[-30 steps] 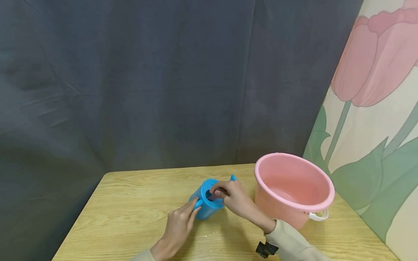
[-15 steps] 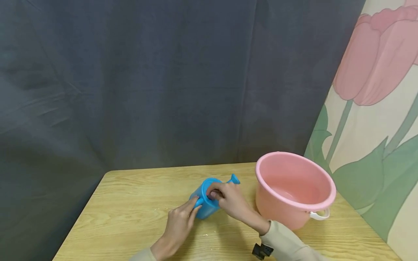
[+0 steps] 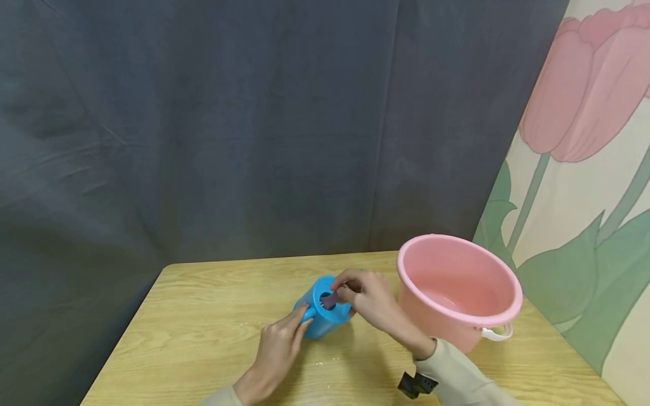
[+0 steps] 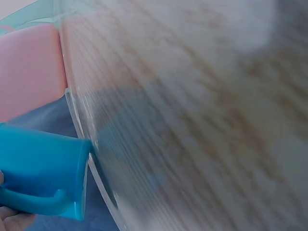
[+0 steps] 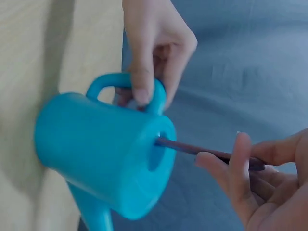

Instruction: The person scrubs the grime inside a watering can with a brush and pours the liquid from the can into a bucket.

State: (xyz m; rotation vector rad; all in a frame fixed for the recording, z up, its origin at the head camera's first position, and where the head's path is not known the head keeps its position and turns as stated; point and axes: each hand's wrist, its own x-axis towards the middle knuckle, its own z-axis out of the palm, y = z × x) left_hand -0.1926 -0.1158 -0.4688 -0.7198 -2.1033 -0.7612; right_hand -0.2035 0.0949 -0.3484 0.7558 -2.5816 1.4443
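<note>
A slim purplish tool [image 5: 187, 148] is pinched between the thumb and fingers of the right hand [image 3: 368, 296]; these are clamped on its outer end, with one finger laid across it. The tool's other end is held inside the round mouth [image 5: 155, 161] of a blue watering can [image 5: 91, 139], where its tip is hidden. The can's handle [image 5: 113, 79] is gripped by the left hand [image 3: 276, 347] — the thumb is pressed on one side and the fingers are curled around the other. Beyond the tool, only a dark interior is shown through the mouth, and whether any liquid is held there cannot be told.

The can is placed over the wooden table [image 3: 213, 316], between the two hands, with its mouth turned up toward the head camera; whether its base is set flat cannot be told. Its spout [image 5: 91, 207] is pointed away from the handle and, in the head view, is mostly covered by the right hand.

To the right, near the can but apart from it, a pink bucket [image 3: 431, 321] with a white handle [image 3: 497, 334] is stood on the table. A deeper pink is seen in its lower part — whether this is water cannot be told. Small pale specks [image 3: 319, 363] are scattered on the wood.

A black device [image 3: 416, 385] is worn at the right sleeve [image 3: 462, 372]. The table is backed by a dark curtain [image 3: 254, 141] and flanked by a tulip-painted wall [image 3: 624, 186].
</note>
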